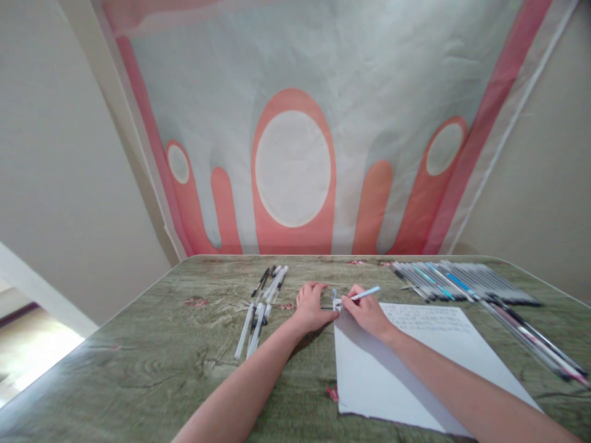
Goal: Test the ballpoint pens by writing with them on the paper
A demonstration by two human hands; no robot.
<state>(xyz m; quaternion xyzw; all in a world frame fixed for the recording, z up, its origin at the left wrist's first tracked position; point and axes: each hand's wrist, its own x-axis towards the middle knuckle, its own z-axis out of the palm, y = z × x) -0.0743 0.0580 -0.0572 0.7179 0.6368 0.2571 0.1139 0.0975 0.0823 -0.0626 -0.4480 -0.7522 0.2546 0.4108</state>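
Note:
My right hand [367,311] is closed around a slim pen [369,293] with a pale blue end that points up and to the right. Its tip is at the upper left corner of a white sheet of paper [383,375], where my fingers partly hide it. Rows of small handwriting run along the top of the sheet. My left hand [311,307] rests on the table just left of that corner, its fingers stretched and its thumb reaching to the paper's edge. A small pale item [334,295] lies between the hands, too small to make out.
Several white and black pens or pen parts [256,323] lie loosely to the left. A row of pens [466,282] lies at the back right, with more pens [530,338] slanting towards the right edge. The wood-patterned table [152,369] meets a printed backdrop [295,240] behind.

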